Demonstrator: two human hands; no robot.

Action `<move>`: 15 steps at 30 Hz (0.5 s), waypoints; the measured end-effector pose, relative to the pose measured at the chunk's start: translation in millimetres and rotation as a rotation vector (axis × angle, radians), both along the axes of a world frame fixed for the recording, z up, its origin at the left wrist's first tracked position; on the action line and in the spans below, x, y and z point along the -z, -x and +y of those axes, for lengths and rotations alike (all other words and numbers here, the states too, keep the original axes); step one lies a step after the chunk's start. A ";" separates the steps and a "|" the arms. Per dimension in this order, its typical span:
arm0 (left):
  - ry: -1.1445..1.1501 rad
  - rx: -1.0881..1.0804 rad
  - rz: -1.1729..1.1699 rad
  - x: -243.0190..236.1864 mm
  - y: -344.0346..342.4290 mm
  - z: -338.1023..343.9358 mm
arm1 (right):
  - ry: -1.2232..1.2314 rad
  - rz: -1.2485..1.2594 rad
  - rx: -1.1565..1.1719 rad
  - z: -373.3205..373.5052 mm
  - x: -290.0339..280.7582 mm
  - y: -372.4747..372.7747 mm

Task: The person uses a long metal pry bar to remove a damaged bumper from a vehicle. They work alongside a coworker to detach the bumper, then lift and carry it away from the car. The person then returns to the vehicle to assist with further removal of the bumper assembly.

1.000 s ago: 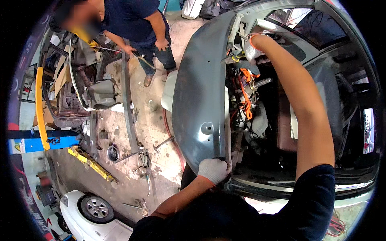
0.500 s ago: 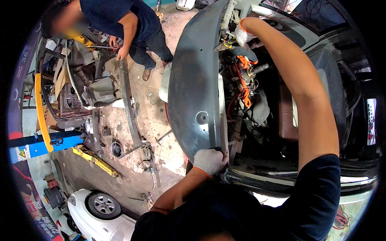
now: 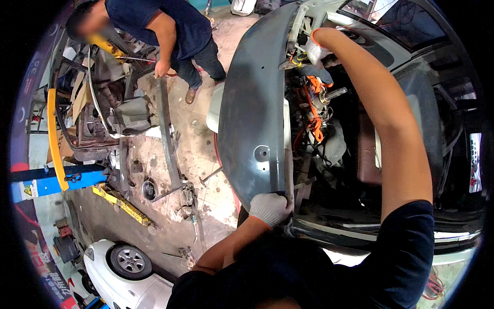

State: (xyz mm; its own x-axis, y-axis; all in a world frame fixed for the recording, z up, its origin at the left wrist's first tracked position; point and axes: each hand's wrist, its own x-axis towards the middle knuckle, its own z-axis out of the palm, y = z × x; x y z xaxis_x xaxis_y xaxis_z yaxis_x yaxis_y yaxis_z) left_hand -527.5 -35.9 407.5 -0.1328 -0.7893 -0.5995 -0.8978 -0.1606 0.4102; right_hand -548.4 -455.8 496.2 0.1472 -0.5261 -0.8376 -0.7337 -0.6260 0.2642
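A large dark grey curved car panel (image 3: 252, 113) stretches across the middle, with a round recess and small holes. My left hand (image 3: 271, 207), in a white knit glove, is closed over the panel's near corner. At the panel's far end is my right hand (image 3: 317, 51), also gloved, its fingers curled downward and mostly hidden. Beside those fingers lies a yellow-and-black handled tool (image 3: 297, 60), possibly pliers; whether I grip it is unclear. Below it in the open car body sit orange cables (image 3: 315, 126) and a metal cylinder (image 3: 335, 93).
Another person (image 3: 177, 36) stands far left, holding a long grey metal bar (image 3: 165, 134). Around them lie scrap parts, a blue lift arm (image 3: 67, 180), a yellow beam (image 3: 121, 206) and floor tools (image 3: 189, 201). A white car (image 3: 123, 283) stands at the lower left.
The view has shifted slightly, moving the scene a little to the right. The other person leans differently over the bar. My left hand stays on the panel corner; my right remains at its far end.
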 end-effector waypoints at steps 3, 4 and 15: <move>0.031 0.018 0.021 0.9 0.0 1.0 | -0.020 0.021 0.082 -6.5 5.9 3.9; 0.017 0.026 0.019 1.1 0.1 0.1 | -0.014 0.023 0.085 -8.7 7.2 6.3; -0.046 -0.034 -0.015 -9.3 3.9 -2.6 | 0.007 -0.039 -0.149 15.2 -23.8 -0.7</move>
